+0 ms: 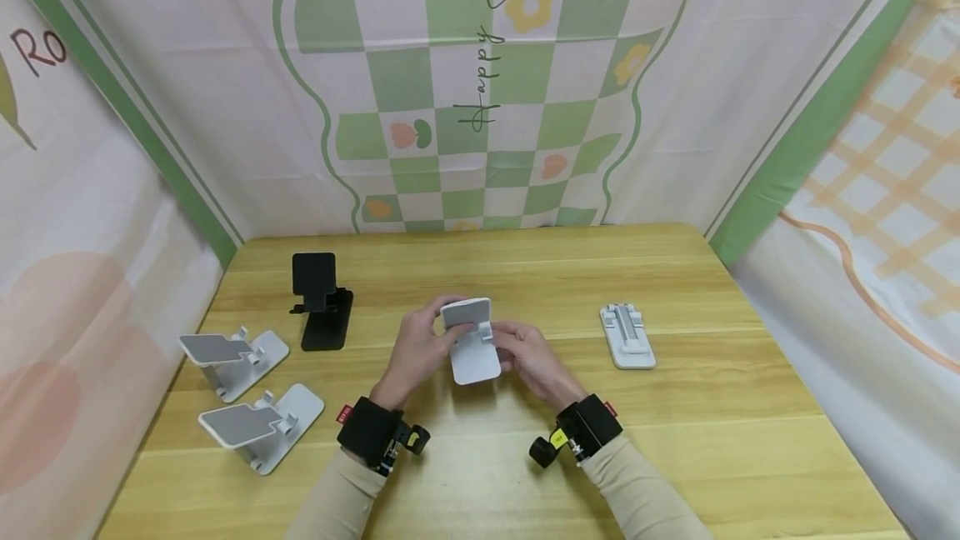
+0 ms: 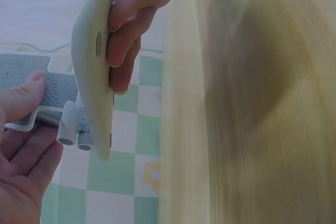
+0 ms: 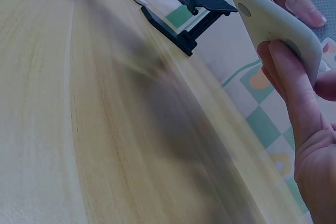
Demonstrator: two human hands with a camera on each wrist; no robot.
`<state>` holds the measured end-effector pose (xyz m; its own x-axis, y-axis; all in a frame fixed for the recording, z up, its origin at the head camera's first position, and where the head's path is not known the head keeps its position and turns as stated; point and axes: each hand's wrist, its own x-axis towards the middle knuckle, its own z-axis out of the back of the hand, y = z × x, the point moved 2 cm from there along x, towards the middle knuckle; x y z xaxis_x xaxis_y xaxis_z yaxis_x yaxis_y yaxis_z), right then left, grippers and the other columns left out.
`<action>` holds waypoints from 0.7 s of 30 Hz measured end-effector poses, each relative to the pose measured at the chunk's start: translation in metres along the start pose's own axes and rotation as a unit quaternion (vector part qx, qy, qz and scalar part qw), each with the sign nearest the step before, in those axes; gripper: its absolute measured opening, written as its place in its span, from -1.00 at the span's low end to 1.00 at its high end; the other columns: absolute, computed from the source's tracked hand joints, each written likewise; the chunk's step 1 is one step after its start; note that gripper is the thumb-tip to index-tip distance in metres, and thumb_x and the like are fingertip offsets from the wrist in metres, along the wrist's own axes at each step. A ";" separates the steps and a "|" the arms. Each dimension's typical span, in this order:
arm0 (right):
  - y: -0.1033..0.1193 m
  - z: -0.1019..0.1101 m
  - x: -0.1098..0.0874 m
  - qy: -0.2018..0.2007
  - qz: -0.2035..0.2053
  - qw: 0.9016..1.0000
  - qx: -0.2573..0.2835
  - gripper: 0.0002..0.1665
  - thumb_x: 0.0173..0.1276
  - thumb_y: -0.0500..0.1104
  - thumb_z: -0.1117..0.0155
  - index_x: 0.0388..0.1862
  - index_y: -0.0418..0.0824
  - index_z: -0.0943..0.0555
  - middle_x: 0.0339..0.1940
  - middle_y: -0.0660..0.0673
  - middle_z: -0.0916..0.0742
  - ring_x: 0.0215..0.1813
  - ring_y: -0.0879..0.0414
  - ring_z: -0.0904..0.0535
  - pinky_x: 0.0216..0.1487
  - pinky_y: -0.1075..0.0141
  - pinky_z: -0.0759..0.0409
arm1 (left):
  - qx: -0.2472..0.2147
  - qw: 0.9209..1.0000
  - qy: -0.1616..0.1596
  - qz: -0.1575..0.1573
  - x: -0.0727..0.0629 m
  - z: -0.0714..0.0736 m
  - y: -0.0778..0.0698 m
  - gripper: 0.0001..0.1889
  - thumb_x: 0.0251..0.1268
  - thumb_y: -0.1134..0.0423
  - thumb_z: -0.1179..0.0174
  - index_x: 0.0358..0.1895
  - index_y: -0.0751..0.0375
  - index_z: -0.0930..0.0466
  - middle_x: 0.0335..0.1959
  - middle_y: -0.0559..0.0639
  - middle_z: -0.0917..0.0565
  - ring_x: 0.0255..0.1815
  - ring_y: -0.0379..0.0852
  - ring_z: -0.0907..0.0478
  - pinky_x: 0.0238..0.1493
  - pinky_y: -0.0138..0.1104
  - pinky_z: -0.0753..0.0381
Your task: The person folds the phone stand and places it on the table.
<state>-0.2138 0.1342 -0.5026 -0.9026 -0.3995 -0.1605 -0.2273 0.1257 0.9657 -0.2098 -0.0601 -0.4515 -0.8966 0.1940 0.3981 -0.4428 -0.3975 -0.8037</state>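
Note:
Both hands hold a white folding phone stand [image 1: 476, 358] above the middle of the table. My left hand [image 1: 422, 346] pinches its grey-padded upper plate [image 2: 59, 85], thumb on the pad and fingers behind. My right hand [image 1: 531, 354] grips the white base [image 2: 92, 72], with fingers along the underside, as the right wrist view shows. The plate stands unfolded at an angle to the base, and the small hinge [image 2: 73, 124] shows between them. Part of the upper plate is hidden behind the left thumb.
Two unfolded white stands with grey pads, one farther back [image 1: 234, 357] and one nearer [image 1: 262, 427], stand on the left. Behind them is an unfolded black stand [image 1: 326, 307]. A folded white stand [image 1: 628, 338] lies on the right of the wooden table [image 1: 720, 440].

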 end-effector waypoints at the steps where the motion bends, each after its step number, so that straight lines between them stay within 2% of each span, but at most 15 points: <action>1: 0.000 0.000 0.000 0.000 0.001 1.000 0.001 -0.40 0.61 -0.19 -0.10 0.40 -0.62 -0.34 0.10 -0.36 -0.75 -0.12 0.07 -0.78 -0.13 0.26 -0.77 | 0.001 1.000 -0.001 0.000 0.000 0.000 0.000 -0.59 0.14 0.46 -0.48 0.09 0.32 -0.67 -0.02 0.29 -0.78 0.11 0.25 -0.70 0.10 0.15 -0.66; 13: -0.001 -0.001 0.001 0.000 0.000 1.000 0.003 -0.42 0.59 -0.23 -0.09 0.39 -0.64 -0.34 0.12 -0.41 -0.72 -0.10 0.06 -0.78 -0.10 0.22 -0.78 | 0.007 1.000 -0.016 0.004 0.001 0.000 0.001 -0.62 0.13 0.46 -0.49 0.05 0.28 -0.71 -0.04 0.24 -0.79 0.05 0.19 -0.74 -0.05 0.01 -0.75; 21: -0.002 -0.001 0.001 0.007 0.001 1.000 -0.004 -0.43 0.59 -0.23 -0.08 0.38 -0.64 -0.35 0.10 -0.40 -0.73 -0.11 0.07 -0.78 -0.11 0.23 -0.78 | 0.022 1.000 -0.016 0.000 0.000 0.001 0.002 -0.66 0.15 0.45 -0.49 0.02 0.27 -0.71 -0.07 0.23 -0.80 0.01 0.16 -0.76 -0.15 -0.10 -0.72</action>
<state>-0.2138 0.1331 -0.5044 -0.8977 -0.4124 -0.1550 -0.2220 0.1194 0.9677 -0.2106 -0.0618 -0.4523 -0.8953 0.1654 0.4137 -0.4425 -0.4372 -0.7830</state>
